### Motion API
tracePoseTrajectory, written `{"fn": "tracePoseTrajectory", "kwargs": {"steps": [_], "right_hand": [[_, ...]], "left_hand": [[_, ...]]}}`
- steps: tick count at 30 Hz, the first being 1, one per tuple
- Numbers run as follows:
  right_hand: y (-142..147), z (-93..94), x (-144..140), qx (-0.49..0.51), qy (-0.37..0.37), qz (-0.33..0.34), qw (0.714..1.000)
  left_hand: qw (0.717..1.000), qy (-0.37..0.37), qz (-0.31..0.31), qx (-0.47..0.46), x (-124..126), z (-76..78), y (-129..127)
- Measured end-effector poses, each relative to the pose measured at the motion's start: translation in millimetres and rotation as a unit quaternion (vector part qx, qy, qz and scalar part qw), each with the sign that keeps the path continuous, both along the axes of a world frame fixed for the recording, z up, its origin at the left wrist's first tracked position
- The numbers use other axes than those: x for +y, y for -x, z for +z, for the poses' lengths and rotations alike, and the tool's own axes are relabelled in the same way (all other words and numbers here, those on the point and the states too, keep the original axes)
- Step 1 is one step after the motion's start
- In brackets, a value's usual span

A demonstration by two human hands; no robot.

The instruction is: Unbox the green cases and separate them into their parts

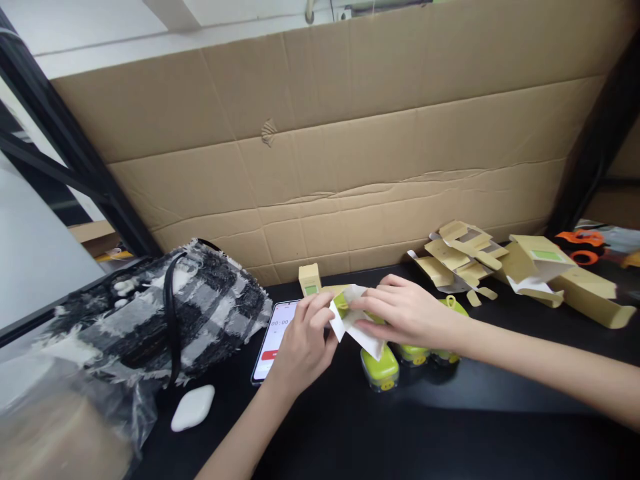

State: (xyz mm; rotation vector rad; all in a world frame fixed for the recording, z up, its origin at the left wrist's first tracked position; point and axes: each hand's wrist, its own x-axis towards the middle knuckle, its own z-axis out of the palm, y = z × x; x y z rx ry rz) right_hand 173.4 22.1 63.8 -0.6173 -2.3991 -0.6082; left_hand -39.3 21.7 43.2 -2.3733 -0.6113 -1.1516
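Between my two hands is a small opened cardboard box (369, 339) with its white inner sides showing. Something lime green (342, 304) shows within it, partly covered by my fingers. My left hand (309, 343) grips the box from the left, fingers bent round its edge. Over its right side, my right hand (407, 313) has its fingers closed on the white flaps. Just below stands a small container with a lime-green lid (381, 365) and a clear base. Two similar ones, a green container (414, 355) and a looped-lid container (453, 307), stand partly behind my right hand and forearm.
A small upright box (309, 280) stands behind my hands. A lit phone (270, 343), a white rounded case (193, 407) and a checkered bag (210, 313) lie left. Torn-open boxes (457, 257) and an orange-handled object (583, 238) are right. A cardboard sheet (340, 160) closes the back.
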Motion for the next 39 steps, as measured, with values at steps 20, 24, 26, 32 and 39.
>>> {"fn": "tracePoseTrajectory", "kwargs": {"steps": [20, 24, 26, 32, 39], "right_hand": [[10, -1.3, 0, 0.233, 0.367, 0.000, 0.900], [21, -6.3, -8, 0.075, 0.300, -0.024, 0.951], [24, -8.1, -10, 0.032, 0.293, -0.039, 0.955], [20, -5.0, -10, 0.054, 0.255, -0.014, 0.965], [13, -5.8, -10, 0.025, -0.105, -0.006, 0.994]], "left_hand": [[0.969, 0.089, 0.207, -0.097, 30, 2.4, 33], [0.956, 0.117, 0.222, -0.149, 32, 3.1, 32], [0.938, 0.194, 0.179, -0.226, 30, 5.3, 26], [0.685, 0.538, -0.044, -0.489, 12, 20.0, 5], [0.560, 0.662, -0.142, -0.479, -5, 23.2, -8]]}}
